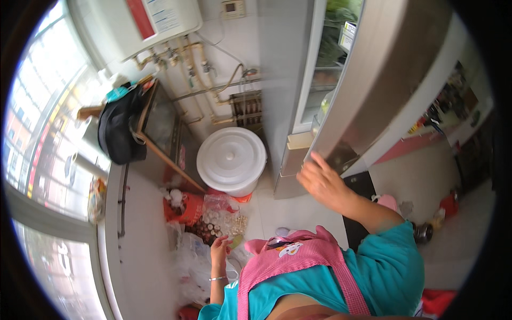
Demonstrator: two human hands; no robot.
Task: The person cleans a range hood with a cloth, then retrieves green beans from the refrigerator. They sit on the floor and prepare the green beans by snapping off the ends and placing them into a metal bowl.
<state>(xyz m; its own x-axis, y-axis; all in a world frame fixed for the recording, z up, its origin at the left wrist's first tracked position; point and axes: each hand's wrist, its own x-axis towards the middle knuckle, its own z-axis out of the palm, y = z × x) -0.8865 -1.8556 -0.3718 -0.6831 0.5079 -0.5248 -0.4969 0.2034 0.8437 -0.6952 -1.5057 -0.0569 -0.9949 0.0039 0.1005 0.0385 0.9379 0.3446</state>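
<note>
A refrigerator door (360,92) with a brushed metal face stands ajar in front of me. At its lower edge is my right hand (326,186), slightly blurred, index finger extended and the others partly bent. Nothing shows in that hand; whether it touches the door cannot be told. Through the gap I see leafy greens (334,28) and a white box (347,36) on the upper shelves. My left hand (220,250), fingers loosely apart with nothing visible in it, hangs low above plastic bags (194,260) on the floor.
A lidded white bucket (231,160) stands between the refrigerator and a glass-fronted cabinet (168,128). Near it lie a red bag (184,210) and small round produce (206,230). A water heater (160,24) with pipes hangs above. A black mat (356,212) lies at right.
</note>
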